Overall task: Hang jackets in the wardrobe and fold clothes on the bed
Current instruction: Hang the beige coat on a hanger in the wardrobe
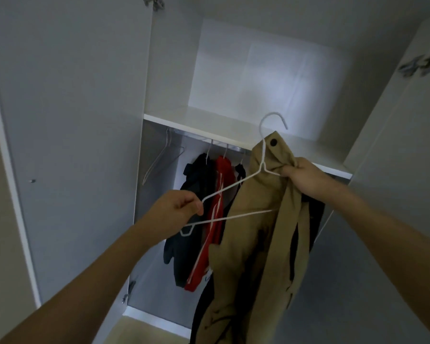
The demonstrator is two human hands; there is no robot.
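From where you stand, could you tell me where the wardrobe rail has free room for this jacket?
The rail is bare between the empty hangers at its left end and the dark jacket. From there rightward it is crowded: dark jacket and red jacket hang close together. The tan jacket hides the right end.

Both bare forearms are reaching up and forward from the bottom corners, angling in toward each other. The left hand (176, 207) is sitting lower, with its fingers curled in and thumb and fingertips pinching the corner of the white wire hanger (233, 187). The right hand (305, 176) is sitting higher and further right, back of the hand facing the camera, fist bunching the tan jacket (261, 234) up near its collar, right where the hanger's neck is sitting.
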